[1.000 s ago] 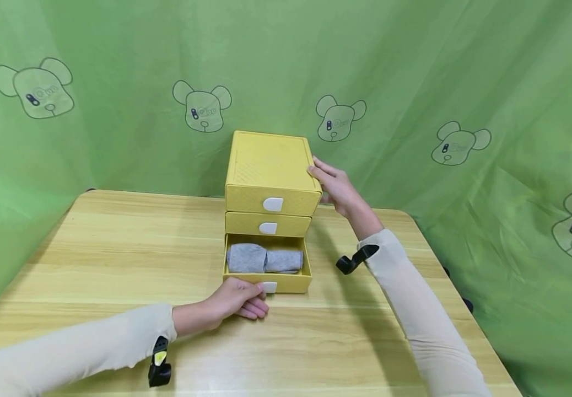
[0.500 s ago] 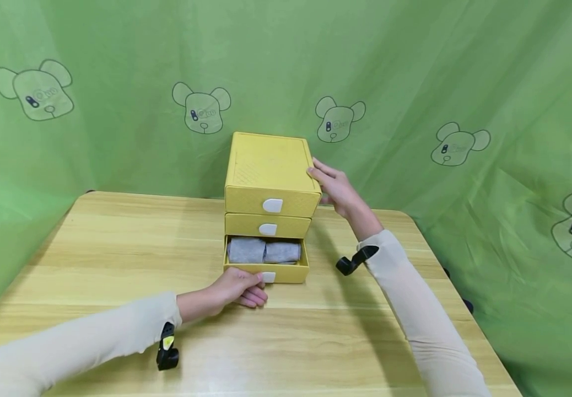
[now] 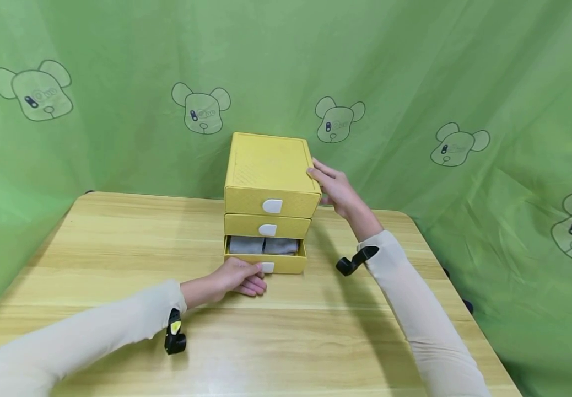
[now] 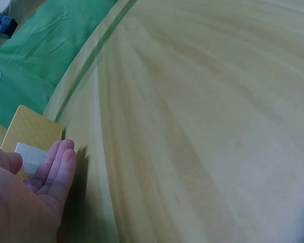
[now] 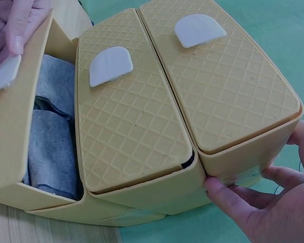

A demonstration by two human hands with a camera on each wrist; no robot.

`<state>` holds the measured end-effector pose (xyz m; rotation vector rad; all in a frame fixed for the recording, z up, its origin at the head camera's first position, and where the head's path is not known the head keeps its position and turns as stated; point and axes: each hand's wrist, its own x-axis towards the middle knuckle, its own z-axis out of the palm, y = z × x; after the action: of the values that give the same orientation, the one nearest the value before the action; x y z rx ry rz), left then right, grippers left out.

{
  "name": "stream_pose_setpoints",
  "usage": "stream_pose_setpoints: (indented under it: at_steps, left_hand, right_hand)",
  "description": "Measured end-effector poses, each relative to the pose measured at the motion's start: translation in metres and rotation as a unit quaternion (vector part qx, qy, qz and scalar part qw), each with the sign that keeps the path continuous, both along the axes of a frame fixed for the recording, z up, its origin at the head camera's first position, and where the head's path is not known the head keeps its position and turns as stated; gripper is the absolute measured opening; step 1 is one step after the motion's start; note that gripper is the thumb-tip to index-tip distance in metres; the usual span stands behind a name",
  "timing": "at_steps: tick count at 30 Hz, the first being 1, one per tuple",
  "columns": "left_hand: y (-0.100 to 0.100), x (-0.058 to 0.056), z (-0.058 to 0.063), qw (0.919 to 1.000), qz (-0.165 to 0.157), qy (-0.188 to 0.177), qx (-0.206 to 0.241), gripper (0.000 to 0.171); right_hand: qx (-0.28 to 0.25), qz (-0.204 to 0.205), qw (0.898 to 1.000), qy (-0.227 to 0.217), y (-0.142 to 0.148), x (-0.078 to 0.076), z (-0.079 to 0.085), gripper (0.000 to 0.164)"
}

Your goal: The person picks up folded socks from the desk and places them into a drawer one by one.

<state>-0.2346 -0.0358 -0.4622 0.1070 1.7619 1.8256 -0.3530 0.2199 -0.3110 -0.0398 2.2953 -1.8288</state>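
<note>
A yellow drawer cabinet (image 3: pixel 271 160) with three stacked drawers and white tabs stands on the table. Its bottom drawer (image 3: pixel 286 266) is partly pulled out, and rolled grey cloth pieces (image 5: pixel 53 152) lie inside. At that drawer's front is my left hand (image 3: pixel 238 277), palm turned up, its thumb against the front by the white tab (image 4: pixel 31 157) and its other fingers extended below. On the cabinet's right side rests my right hand (image 3: pixel 338 190), thumb at the top edge and fingers spread against the side wall. The upper two drawers are closed.
The cabinet stands on a light wooden table (image 3: pixel 132 248) near its back edge. Behind it hangs a green curtain (image 3: pixel 132 154) with bear-head prints. Each wrist carries a black camera strap.
The bottom drawer has slid inward, away from me, with my left hand moving along at its front. Less of the grey cloth shows from above. My right hand has stayed in place.
</note>
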Motion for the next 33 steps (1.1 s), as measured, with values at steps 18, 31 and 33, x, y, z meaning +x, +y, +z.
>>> stream_pose_setpoints:
  at_steps: [18, 31, 33]
  left_hand:
    - [-0.002, -0.027, 0.001, 0.9997, -0.015, 0.003, -0.016, 0.041]
    - [-0.002, -0.039, 0.003, 0.9995, -0.008, -0.003, -0.029, 0.042]
    - [-0.002, -0.041, 0.003, 0.9995, -0.008, -0.003, -0.031, 0.042]
  right_hand:
    - [-0.001, -0.001, 1.0, 0.0, 0.0, 0.001, 0.001, 0.066]
    - [0.005, -0.001, 1.0, 0.003, 0.0, 0.0, 0.0, 0.065]
    - [0.003, -0.003, 1.0, 0.004, 0.0, 0.0, 0.001, 0.065]
